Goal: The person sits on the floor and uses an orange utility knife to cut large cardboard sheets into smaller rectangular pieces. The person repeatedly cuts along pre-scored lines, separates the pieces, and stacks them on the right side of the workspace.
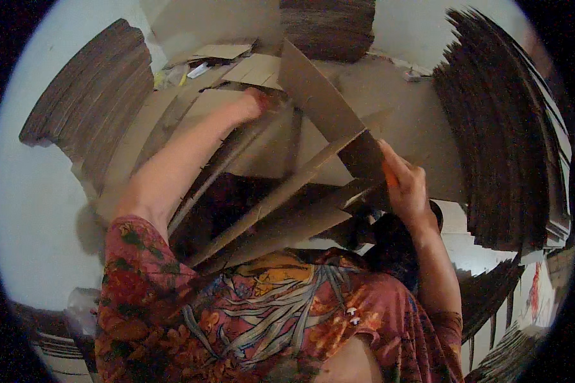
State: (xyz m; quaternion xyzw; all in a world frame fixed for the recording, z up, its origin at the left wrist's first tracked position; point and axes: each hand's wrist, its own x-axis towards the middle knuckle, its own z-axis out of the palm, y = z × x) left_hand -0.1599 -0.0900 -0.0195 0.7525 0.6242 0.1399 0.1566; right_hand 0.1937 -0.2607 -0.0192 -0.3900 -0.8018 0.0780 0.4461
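Cardboard sheet, which I see on my remote feed as plain brown; left stack and right stack, darker brown, finely striped; shirt, dusky red, patterned in orange florals and pale-grey strands; wall, bluish white.

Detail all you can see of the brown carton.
The carton looks like plain brown cardboard, partly opened, its panels splayed at angles around a dark gap. It sits tilted in front of the person's torso. The right hand grips a panel's edge; the left hand is at the far side, too blurred to confirm contact.
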